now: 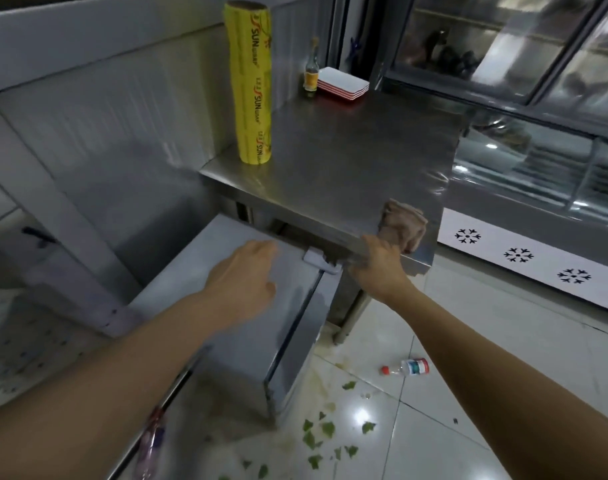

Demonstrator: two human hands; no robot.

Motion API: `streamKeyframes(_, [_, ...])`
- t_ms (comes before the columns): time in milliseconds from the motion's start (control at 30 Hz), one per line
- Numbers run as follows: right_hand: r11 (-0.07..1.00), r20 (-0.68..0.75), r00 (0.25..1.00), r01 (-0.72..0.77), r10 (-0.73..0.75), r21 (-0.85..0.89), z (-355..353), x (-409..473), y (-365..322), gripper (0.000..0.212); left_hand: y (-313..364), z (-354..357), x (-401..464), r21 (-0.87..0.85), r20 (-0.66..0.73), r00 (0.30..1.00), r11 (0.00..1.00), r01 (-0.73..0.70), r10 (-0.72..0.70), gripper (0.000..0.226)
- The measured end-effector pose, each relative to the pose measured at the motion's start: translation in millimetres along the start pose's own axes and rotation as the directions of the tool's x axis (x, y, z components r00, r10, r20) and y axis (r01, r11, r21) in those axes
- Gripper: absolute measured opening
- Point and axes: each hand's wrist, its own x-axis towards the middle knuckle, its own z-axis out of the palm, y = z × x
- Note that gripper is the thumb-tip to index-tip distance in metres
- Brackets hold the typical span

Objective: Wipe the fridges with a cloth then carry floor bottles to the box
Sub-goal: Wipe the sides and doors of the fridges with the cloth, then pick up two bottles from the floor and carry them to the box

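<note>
Slipping is the first danger here, because small torn green leaf bits [326, 427] and a yellowish wet smear lie on the shiny white floor tiles [468, 375] close to the person's feet. A step on them could make a foot slide.

Near the bottom left, a clear plastic bottle with a red band [150, 445] lies on the floor, partly hidden under the left arm. It is blurry. Farther out on the tiles lies a small clear bottle with a red cap [408, 368], on its side. It could roll if kicked. Both look like they are waiting to be carried, and no box shows.

The left hand [243, 282] is loosely open with the fingers a bit curled, holding nothing, above the grey metal fridge lid [247, 323]. The right hand [377, 268] is closed around the crumpled brown cloth [404, 230] at the front right corner of the shiny steel table [330, 161]. That corner looks sharp, so a fast wipe could bang the knuckles.

At the back of the table stand a tall yellow roll of wrap [250, 84], a small glass bottle [311, 74] and a stack of white and red trays [342, 83]. A big sweep could knock them over.
</note>
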Motion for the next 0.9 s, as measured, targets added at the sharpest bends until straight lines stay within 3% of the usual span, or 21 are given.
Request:
streamKeyframes(367, [0.935,0.148,0.975,0.204,-0.167,-0.291,119.6,-149.3,-93.4,0.059,-115.7,-11.2,-98.1,0.003,0.097,0.994,0.999,0.042,-0.042,0.044])
streamKeyframes(533, [0.936,0.192,0.977,0.146,-0.087,-0.321,192.9,-209.8,-120.2,0.057,-177.5,12.5,-152.6,-0.01,0.203,0.979,1.0,0.005,-0.003,0.048])
streamKeyframes(667, [0.934,0.273,0.962,0.115,-0.019,-0.339,244.3,-249.1,-126.7,0.06,-216.7,39.1,-190.2,0.001,0.285,0.957,0.999,0.05,-0.048,0.054])
streamKeyframes(900, [0.934,0.413,0.909,0.106,0.048,-0.342,297.4,-284.2,-104.1,0.055,-259.2,88.6,-244.6,0.051,0.375,0.909,0.983,0.176,-0.182,0.036])
